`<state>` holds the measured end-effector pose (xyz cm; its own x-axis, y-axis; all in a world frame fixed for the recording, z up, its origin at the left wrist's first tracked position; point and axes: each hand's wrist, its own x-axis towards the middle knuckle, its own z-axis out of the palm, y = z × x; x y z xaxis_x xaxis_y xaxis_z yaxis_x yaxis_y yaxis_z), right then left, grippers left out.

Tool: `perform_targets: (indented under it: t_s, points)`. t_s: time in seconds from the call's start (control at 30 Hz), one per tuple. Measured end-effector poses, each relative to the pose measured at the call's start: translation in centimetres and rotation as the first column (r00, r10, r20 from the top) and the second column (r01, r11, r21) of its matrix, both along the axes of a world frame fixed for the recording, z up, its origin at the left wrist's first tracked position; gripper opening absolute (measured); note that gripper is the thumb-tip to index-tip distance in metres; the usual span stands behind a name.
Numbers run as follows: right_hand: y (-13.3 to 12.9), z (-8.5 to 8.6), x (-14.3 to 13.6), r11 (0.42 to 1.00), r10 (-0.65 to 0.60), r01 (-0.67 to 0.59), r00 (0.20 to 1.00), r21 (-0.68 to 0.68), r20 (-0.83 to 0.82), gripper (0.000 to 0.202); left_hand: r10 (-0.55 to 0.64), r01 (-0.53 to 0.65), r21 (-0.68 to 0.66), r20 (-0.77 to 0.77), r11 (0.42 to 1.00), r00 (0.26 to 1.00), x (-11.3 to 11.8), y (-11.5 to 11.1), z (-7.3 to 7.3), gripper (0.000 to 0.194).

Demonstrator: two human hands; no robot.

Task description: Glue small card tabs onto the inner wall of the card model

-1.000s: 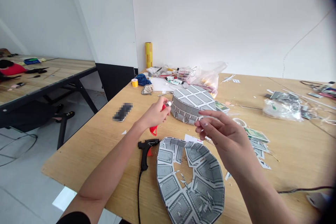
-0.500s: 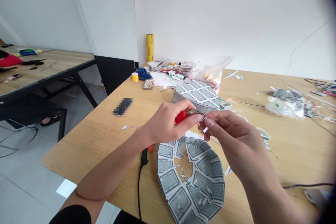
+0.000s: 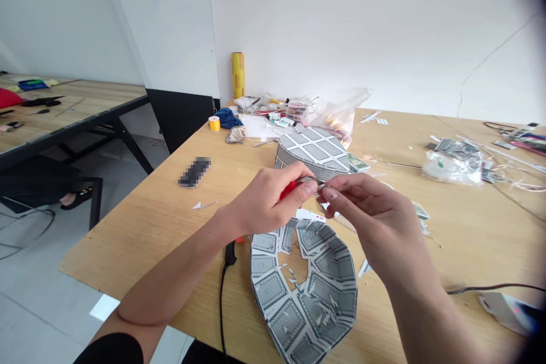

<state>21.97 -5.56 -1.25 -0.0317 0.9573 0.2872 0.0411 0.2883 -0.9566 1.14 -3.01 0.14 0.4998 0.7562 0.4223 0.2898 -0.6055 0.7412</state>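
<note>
My left hand [image 3: 279, 196] is closed around a small red-handled tool [image 3: 288, 187] with a metal end; its exact kind is mostly hidden. Against that metal end, the fingertips of my right hand [image 3: 362, 202] pinch something small and thin, too hidden to name. Below both hands lies a shallow oval bowl shape made of grey-backed playing cards [image 3: 273, 290], with an opening in its base and card scraps inside. Just behind my hands stands a rounded shape covered in the same cards [image 3: 315, 145]. One white playing card [image 3: 310, 215] shows under my fingers.
A black corded handle [image 3: 230, 253] lies left of the bowl shape. A blurred dark object [image 3: 195, 172] and a paper scrap [image 3: 197, 205] are farther left. Clutter and a yellow roll [image 3: 238, 75] stand at the back; a plastic bag of cards [image 3: 452, 165] lies right.
The view has shifted slightly, so everything sits a little farther left. Both hands keep their grip close together, with only slight finger movement.
</note>
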Motion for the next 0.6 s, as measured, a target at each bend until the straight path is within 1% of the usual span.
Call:
perform_targets:
  t_s: [0.17, 0.27, 0.43, 0.53, 0.6]
  points:
    - [0.09, -0.11, -0.03, 1.000, -0.004, 0.003, 1.000, 0.026, 0.028, 0.017, 0.021, -0.018, -0.058, 0.042, 0.998, 0.999, -0.03, -0.07, -0.04, 0.015]
    - [0.08, 0.06, -0.32, 0.999, 0.020, -0.020, 1.000, 0.027, -0.003, 0.017, 0.015, -0.009, -0.113, 0.055, 0.994, 0.998, -0.10, 0.01, -0.20, 0.013]
    - [-0.05, 0.42, -0.65, 0.994, 0.094, -0.098, 0.993, -0.047, -0.069, 0.017, 0.015, -0.007, -0.118, 0.067, 0.993, 0.998, -0.35, 0.30, -0.55, 0.018]
    - [-0.15, 0.54, -0.68, 0.989, 0.102, -0.112, 0.989, -0.092, -0.106, 0.020, -0.002, 0.009, -0.123, 0.054, 0.992, 0.999, -0.45, 0.38, -0.65, 0.020]
    - [-0.21, 0.61, -0.68, 0.988, 0.103, -0.114, 0.989, -0.105, -0.102, 0.019, -0.004, 0.009, -0.119, 0.040, 0.993, 0.999, -0.47, 0.35, -0.65, 0.020]
